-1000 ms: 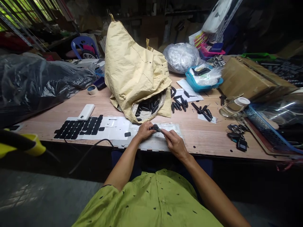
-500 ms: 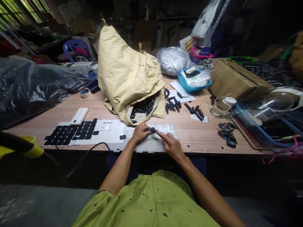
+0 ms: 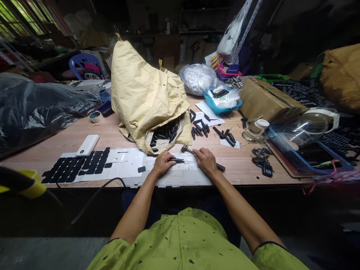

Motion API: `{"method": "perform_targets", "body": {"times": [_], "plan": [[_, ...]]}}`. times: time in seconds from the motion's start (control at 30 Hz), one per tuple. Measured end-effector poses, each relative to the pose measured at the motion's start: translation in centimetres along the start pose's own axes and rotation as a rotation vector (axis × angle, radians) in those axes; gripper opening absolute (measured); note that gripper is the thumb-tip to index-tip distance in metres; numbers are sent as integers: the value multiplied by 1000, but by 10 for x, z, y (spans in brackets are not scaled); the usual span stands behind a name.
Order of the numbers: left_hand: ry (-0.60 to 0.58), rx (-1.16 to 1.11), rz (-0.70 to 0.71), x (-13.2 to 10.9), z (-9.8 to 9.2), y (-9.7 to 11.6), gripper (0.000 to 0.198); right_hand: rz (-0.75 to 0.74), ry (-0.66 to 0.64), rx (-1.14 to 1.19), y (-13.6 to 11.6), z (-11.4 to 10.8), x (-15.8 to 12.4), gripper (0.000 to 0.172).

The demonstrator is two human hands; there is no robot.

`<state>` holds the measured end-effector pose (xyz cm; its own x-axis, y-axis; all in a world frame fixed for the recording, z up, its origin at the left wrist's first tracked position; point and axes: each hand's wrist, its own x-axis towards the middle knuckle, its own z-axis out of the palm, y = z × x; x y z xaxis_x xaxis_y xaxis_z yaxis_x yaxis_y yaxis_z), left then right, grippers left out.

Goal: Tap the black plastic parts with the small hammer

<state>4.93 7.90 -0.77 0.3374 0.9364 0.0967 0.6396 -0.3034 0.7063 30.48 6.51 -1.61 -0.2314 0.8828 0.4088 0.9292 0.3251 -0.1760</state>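
Observation:
My left hand (image 3: 161, 163) pinches a small black rod-shaped part (image 3: 176, 160) and holds it flat on a clear plastic sheet (image 3: 180, 167) at the table's near edge. My right hand (image 3: 206, 161) is wrapped round a small hammer (image 3: 186, 149); its metal head points up and left, its dark handle end sticks out to the right of the hand. The hammer head hovers just above and to the right of the black part. Behind my hands a yellow paper sack (image 3: 146, 93) lies open with several black parts in its mouth.
A sheet of black square pads (image 3: 78, 165) and a white power bank (image 3: 87, 145) lie to the left. Loose black parts (image 3: 199, 127), a blue tray (image 3: 222, 103), a cardboard box (image 3: 264, 99), keys (image 3: 261, 161) and a wire basket (image 3: 298, 150) fill the right. A black plastic bag (image 3: 39, 108) covers the left.
My hands have come apart: the left one has laid the black part down on the sheet, and the right one has shifted right and taken hold of the hammer. The camera has tilted up slightly.

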Motion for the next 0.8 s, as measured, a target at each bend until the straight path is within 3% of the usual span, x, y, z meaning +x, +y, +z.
{"method": "perform_targets", "body": {"times": [0.17, 0.3, 0.37, 0.47, 0.53, 0.6, 0.7, 0.8], "plan": [[-1, 10, 33, -3, -3, 3, 14, 0, 15, -47, 0, 5, -1, 31], [-39, -129, 126, -33, -1, 26, 18, 5, 6, -59, -4, 3, -1, 31], [-143, -227, 196, -60, 7, 43, 23, 13, 9, -65, -5, 3, -1, 30], [-399, -301, 227, -100, 28, 58, 27, 30, 17, -70, -5, 4, -1, 29], [-530, -279, 130, -117, 48, 54, 25, 33, 20, -71, -5, 4, -2, 29], [-596, -212, -79, -124, 69, 39, 25, 32, 22, -73, -5, 5, -2, 29], [-581, -78, -392, -117, 95, 8, 33, 35, 23, -84, -6, 5, -1, 28], [-518, 9, -472, -104, 108, -13, 37, 40, 13, -97, -7, 5, 0, 26]]}}
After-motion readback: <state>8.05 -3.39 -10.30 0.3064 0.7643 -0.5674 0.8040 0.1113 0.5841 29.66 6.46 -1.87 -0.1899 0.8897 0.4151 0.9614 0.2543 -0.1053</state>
